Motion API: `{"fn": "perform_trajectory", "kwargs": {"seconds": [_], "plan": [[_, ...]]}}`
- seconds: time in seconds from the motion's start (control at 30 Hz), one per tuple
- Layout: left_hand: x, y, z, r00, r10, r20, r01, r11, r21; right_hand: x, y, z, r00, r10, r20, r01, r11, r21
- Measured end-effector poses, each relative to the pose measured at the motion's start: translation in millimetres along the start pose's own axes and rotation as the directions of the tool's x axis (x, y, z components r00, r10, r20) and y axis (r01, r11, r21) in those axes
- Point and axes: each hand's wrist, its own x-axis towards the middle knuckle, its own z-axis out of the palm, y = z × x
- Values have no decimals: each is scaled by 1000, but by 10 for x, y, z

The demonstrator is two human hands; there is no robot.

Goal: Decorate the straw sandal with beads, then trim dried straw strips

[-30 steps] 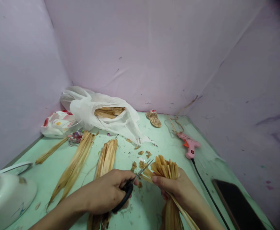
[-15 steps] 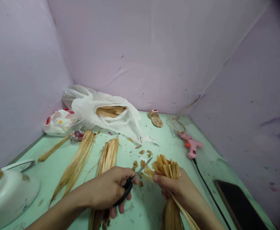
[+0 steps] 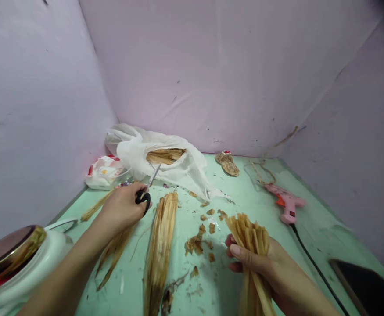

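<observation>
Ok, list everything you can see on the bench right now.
scissors: one, black handles, in left hand, blades towards the bag
held husk bundle: one, tan, upright in right hand
loose husk bundles: about three, tan, lying left of centre
husk scraps: many, brown, mid-table
plastic bag: one, white, husks inside, back
packet: one, red and white, back left
woven piece: one, tan, back
glue gun: one, pink, black cord, right
dark slab: one, near right
pot: one, white, gold rim, near left
table: one, mint green
left hand: grips scissors
right hand: grips bundle
</observation>
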Motion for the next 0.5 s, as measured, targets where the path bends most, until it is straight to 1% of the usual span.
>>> {"fn": "perform_trajectory", "kwargs": {"seconds": [0.1, 0.2, 0.27, 0.3, 0.37, 0.5], "plan": [[68, -56, 152, 1000, -10, -22, 13, 991, 135, -11, -10, 25, 999, 11, -41, -8, 997, 71], [130, -109, 365, 1000, -27, -7, 28, 990, 138, -16, -34, 44, 998, 10, -64, -5, 997, 72], [164, -141, 449, 999, -34, -8, 35, 990, 139, -20, -48, 50, 998, 7, -55, -4, 999, 53], [175, -152, 460, 999, -36, -16, 38, 990, 136, -23, -54, 52, 999, 4, -49, -2, 999, 46], [182, -155, 423, 998, -39, -41, 44, 992, 117, -28, -60, 54, 999, -4, -50, 6, 999, 35], [124, -82, 214, 997, -39, -74, 40, 999, 12, -30, -56, 55, 998, -7, -58, 9, 999, 45]]}}
